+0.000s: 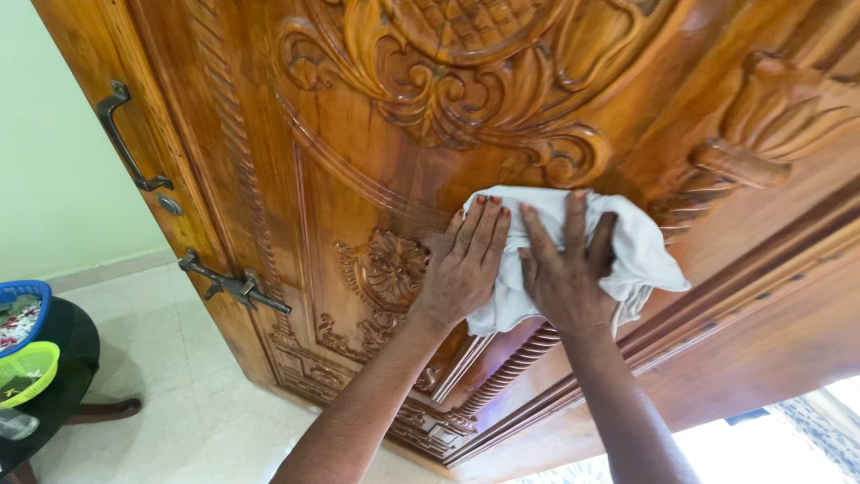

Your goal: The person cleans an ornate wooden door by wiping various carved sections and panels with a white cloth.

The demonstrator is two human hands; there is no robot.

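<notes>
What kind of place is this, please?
Probably a home, at its entrance. A carved wooden door with a metal handle and latch stands over a tiled floor. Both hands, left and right, press a white cloth on it.

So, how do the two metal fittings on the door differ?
The pull handle is a slim curved bar standing nearly upright, higher on the door. The sliding bolt sits lower, lies slanted, and looks thicker with a small lever. Both are dark metal near the door's edge, left of the hands.
</notes>
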